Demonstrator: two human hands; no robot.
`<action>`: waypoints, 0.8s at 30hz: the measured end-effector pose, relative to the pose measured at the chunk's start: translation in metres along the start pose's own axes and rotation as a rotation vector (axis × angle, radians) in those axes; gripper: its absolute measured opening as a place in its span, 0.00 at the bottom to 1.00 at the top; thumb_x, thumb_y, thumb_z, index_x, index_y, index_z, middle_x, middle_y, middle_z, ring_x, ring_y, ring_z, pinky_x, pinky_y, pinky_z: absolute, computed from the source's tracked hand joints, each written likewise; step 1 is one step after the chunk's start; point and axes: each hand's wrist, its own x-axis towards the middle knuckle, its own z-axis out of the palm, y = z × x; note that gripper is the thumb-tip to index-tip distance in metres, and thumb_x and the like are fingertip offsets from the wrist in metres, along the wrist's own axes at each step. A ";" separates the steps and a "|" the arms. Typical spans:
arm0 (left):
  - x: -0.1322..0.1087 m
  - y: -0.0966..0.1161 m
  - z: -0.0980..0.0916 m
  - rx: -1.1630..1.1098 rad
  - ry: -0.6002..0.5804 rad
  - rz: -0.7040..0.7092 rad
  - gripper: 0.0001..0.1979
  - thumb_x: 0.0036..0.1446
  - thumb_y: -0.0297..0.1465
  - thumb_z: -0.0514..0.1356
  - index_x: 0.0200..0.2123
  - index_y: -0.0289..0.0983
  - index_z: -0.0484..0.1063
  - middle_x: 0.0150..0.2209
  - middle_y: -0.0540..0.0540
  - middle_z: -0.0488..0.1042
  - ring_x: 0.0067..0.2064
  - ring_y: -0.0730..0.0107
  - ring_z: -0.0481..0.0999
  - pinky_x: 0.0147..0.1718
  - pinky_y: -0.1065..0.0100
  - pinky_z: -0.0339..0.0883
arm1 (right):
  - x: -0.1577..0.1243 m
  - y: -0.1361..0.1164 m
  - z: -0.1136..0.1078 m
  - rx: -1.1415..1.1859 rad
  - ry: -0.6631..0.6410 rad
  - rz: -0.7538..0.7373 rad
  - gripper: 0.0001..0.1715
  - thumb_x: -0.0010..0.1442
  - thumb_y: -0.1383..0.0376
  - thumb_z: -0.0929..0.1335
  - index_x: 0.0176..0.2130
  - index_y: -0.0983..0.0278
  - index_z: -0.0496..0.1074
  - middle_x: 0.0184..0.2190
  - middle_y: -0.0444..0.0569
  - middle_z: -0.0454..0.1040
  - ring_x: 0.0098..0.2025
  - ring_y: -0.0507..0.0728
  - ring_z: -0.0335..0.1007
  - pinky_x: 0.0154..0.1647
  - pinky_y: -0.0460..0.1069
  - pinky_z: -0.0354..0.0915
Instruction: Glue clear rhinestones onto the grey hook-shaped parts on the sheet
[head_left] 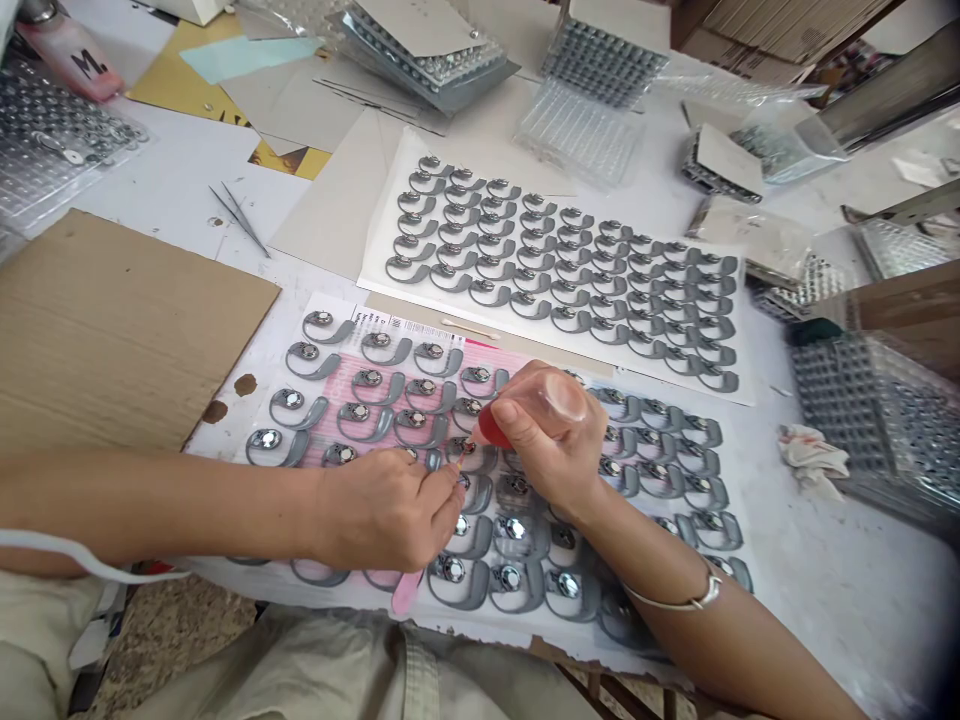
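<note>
- your right hand (pixel 555 450) grips a bottle (pixel 538 395) tilted over the grey pieces (pixel 399 353)
- your left hand (pixel 390 505) pinches what looks like a pink-ended stick (pixel 406 593)
- the pieces lie in rows on the counter (pixel 840 590)

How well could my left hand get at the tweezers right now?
Probably yes: the tweezers lie uncovered on the table, with nothing tall between. The left hand seems to hold a thin stick, though, so it may need to put that down first.
</note>
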 end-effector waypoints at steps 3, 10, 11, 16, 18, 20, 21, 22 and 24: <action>0.001 0.000 0.000 0.010 0.005 -0.002 0.08 0.54 0.19 0.56 0.34 0.26 0.75 0.32 0.34 0.79 0.23 0.67 0.75 0.16 0.70 0.69 | 0.000 0.001 0.000 -0.012 0.010 -0.016 0.14 0.59 0.62 0.70 0.24 0.63 0.67 0.23 0.43 0.69 0.25 0.51 0.64 0.29 0.50 0.60; 0.001 0.000 -0.001 0.011 -0.005 0.002 0.08 0.54 0.19 0.55 0.34 0.26 0.75 0.34 0.33 0.78 0.24 0.67 0.76 0.17 0.70 0.70 | 0.001 0.001 0.000 -0.028 0.027 -0.040 0.15 0.59 0.60 0.70 0.25 0.62 0.67 0.23 0.43 0.70 0.25 0.52 0.65 0.28 0.50 0.61; 0.001 0.000 -0.001 0.011 -0.006 0.004 0.08 0.54 0.19 0.55 0.34 0.26 0.75 0.34 0.33 0.79 0.24 0.67 0.76 0.17 0.70 0.70 | 0.001 0.001 0.000 -0.033 0.032 -0.046 0.15 0.59 0.60 0.70 0.25 0.62 0.67 0.23 0.43 0.70 0.25 0.52 0.65 0.28 0.50 0.61; 0.001 0.000 -0.001 0.003 0.000 0.005 0.08 0.54 0.18 0.55 0.34 0.25 0.75 0.34 0.32 0.79 0.24 0.67 0.76 0.16 0.70 0.69 | 0.001 0.001 0.000 -0.027 0.033 -0.068 0.14 0.60 0.61 0.70 0.24 0.61 0.67 0.22 0.43 0.69 0.25 0.52 0.64 0.28 0.50 0.61; 0.001 0.000 -0.001 0.004 0.001 0.001 0.08 0.54 0.18 0.55 0.34 0.25 0.75 0.34 0.33 0.79 0.23 0.67 0.75 0.16 0.69 0.69 | 0.000 0.001 0.001 -0.022 0.032 -0.069 0.14 0.60 0.61 0.69 0.24 0.62 0.67 0.22 0.43 0.69 0.25 0.52 0.64 0.28 0.50 0.61; 0.001 0.000 -0.001 0.006 0.001 0.002 0.08 0.54 0.18 0.55 0.34 0.25 0.75 0.34 0.33 0.79 0.23 0.68 0.74 0.15 0.69 0.68 | 0.000 0.002 0.000 -0.026 0.032 -0.059 0.14 0.60 0.60 0.69 0.24 0.62 0.67 0.22 0.43 0.69 0.25 0.52 0.64 0.28 0.50 0.61; 0.001 0.000 -0.001 0.007 -0.003 0.004 0.08 0.54 0.19 0.55 0.35 0.25 0.74 0.34 0.33 0.79 0.23 0.68 0.74 0.15 0.69 0.68 | 0.000 0.002 0.000 -0.030 0.034 -0.055 0.15 0.60 0.60 0.69 0.24 0.62 0.67 0.22 0.43 0.69 0.25 0.52 0.64 0.28 0.50 0.61; 0.001 -0.001 -0.001 0.007 -0.005 0.008 0.08 0.55 0.19 0.55 0.35 0.25 0.74 0.34 0.33 0.78 0.23 0.68 0.74 0.15 0.70 0.68 | 0.000 0.002 0.000 -0.034 0.036 -0.053 0.15 0.59 0.59 0.69 0.24 0.62 0.67 0.22 0.43 0.69 0.25 0.52 0.64 0.28 0.50 0.61; 0.001 -0.001 -0.002 0.003 -0.010 0.009 0.08 0.55 0.19 0.54 0.35 0.25 0.74 0.33 0.33 0.78 0.22 0.68 0.74 0.16 0.70 0.67 | 0.000 0.002 0.000 -0.040 0.041 -0.059 0.15 0.59 0.59 0.69 0.24 0.62 0.67 0.22 0.43 0.69 0.25 0.52 0.64 0.28 0.50 0.61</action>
